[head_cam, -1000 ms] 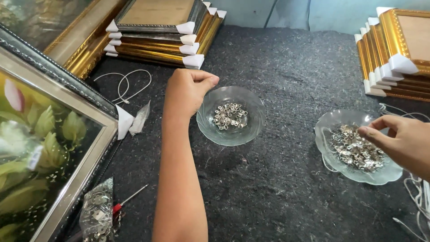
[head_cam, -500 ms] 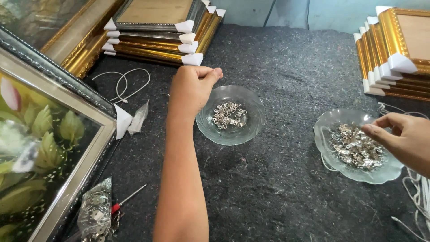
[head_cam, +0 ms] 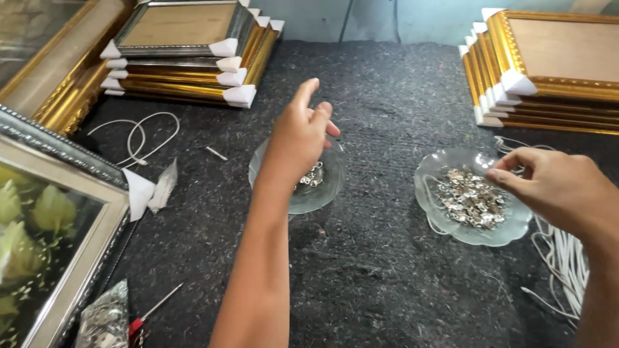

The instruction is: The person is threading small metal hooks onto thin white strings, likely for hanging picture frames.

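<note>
My left hand [head_cam: 298, 138] hovers over a small clear glass bowl [head_cam: 325, 190] of small silver metal pieces and hides most of it. Its index finger points up, the other fingers are loosely spread, and I see nothing in it. My right hand [head_cam: 554, 183] reaches in from the right. Its thumb and index finger are pinched together at the near right rim of a second, scalloped glass dish [head_cam: 429, 177]. This dish holds a heap of small silver metal pieces [head_cam: 467, 196]. Whether a piece sits in the pinch is hidden.
Everything rests on a dark felt-covered table [head_cam: 387, 277]. Stacks of gold picture frames with white corner guards stand at the back left [head_cam: 187, 61] and back right [head_cam: 554, 71]. A framed flower picture [head_cam: 45, 225] lies at left. Also here: white cords [head_cam: 138, 135] [head_cam: 567, 258], a red-handled screwdriver [head_cam: 151, 312] and a plastic bag of parts [head_cam: 103, 319].
My left hand has moved from the bowl's left rim to above the bowl, and its fingers have spread. My right hand stays at the right dish, now pinching.
</note>
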